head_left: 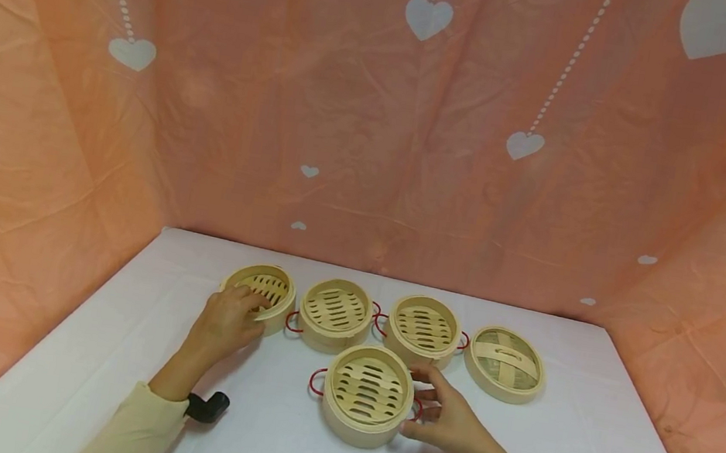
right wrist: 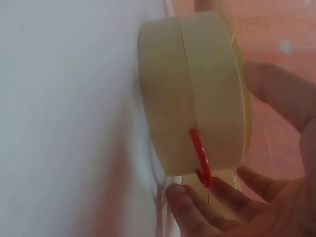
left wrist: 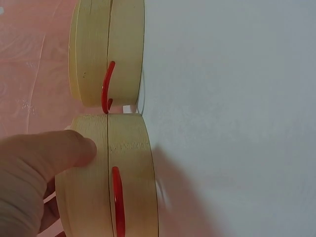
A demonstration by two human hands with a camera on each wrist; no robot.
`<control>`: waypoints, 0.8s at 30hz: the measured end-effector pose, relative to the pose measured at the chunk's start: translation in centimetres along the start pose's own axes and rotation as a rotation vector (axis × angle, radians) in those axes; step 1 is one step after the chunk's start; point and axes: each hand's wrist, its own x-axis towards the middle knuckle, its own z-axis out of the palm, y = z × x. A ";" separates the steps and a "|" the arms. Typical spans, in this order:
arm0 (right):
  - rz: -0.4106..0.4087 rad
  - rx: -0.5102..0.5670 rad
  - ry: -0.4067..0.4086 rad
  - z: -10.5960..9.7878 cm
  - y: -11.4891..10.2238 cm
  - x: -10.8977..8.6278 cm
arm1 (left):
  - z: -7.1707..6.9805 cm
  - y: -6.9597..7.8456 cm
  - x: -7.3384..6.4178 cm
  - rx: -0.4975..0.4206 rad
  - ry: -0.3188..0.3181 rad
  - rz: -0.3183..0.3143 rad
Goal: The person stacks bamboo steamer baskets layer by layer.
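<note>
At the back row's left end, my left hand (head_left: 227,324) grips a round bamboo steamer basket (head_left: 279,320) with a slatted floor. In the left wrist view its thumb (left wrist: 81,150) presses the outer wall above a red handle (left wrist: 118,202); the other fingers are mostly hidden behind the basket. My right hand (head_left: 447,419) is spread around the right side of a second steamer basket (head_left: 360,434), set in front of the row. The right wrist view shows that hand's fingers (right wrist: 237,197) loosely extended by the red handle (right wrist: 200,155), with the thumb beside the upper rim.
Two more steamer baskets with red handles, a left one (head_left: 326,340) and a right one (head_left: 422,349), stand in the back row. A woven bamboo lid (head_left: 504,365) lies at its right end. White cloth (head_left: 273,448) covers the table; a pink heart-print curtain (head_left: 365,117) encloses it.
</note>
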 end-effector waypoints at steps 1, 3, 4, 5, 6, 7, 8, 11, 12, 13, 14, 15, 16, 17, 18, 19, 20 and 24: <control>-0.003 0.003 -0.004 0.0 0.0 0.0 | 0.0 0.0 0.0 0.000 -0.022 -0.017; -0.004 0.014 -0.004 0.1 0.0 0.1 | -0.1 0.1 0.0 0.007 -0.049 -0.037; -0.001 0.018 -0.006 0.1 0.0 0.1 | -0.2 0.1 0.0 0.009 -0.060 -0.043; -0.001 0.020 -0.008 0.1 0.0 0.1 | -0.2 0.1 0.0 0.009 -0.068 -0.048; -0.001 0.022 -0.010 0.1 0.0 0.1 | -0.3 0.2 0.1 0.009 -0.070 -0.048; -0.004 0.026 -0.013 0.1 -0.1 0.2 | -0.3 0.2 0.1 0.010 -0.070 -0.048; -0.001 0.029 -0.014 0.1 -0.1 0.2 | -0.3 0.2 0.1 0.011 -0.072 -0.050; 0.015 0.026 -0.020 0.1 -0.1 0.4 | -0.3 0.3 0.2 0.018 -0.073 -0.055; 0.021 0.026 -0.022 0.1 -0.1 0.4 | -0.4 0.4 0.2 0.021 -0.068 -0.055; 0.027 0.027 -0.022 0.1 -0.1 0.4 | -0.4 0.4 0.2 0.021 -0.062 -0.054; 0.032 0.027 -0.022 0.1 -0.2 0.5 | -0.4 0.5 0.2 0.022 -0.056 -0.052; 0.032 0.027 -0.023 0.1 -0.1 0.5 | -0.4 0.6 0.3 0.020 -0.052 -0.052; 0.031 0.027 -0.024 0.0 -0.2 0.5 | -0.4 0.7 0.3 0.022 -0.047 -0.051; 0.029 0.026 -0.024 0.0 -0.2 0.5 | -0.4 0.7 0.3 0.021 -0.044 -0.052; 0.024 0.026 -0.026 0.0 -0.3 0.5 | -0.4 0.7 0.3 0.023 -0.044 -0.056; 0.018 0.025 -0.027 0.0 -0.3 0.4 | -0.3 0.7 0.3 0.024 -0.046 -0.062; 0.012 0.025 -0.029 0.0 -0.3 0.4 | -0.2 0.7 0.2 0.028 -0.049 -0.068; 0.002 0.032 -0.033 0.1 -0.5 0.4 | 0.0 0.4 0.0 0.044 -0.058 -0.092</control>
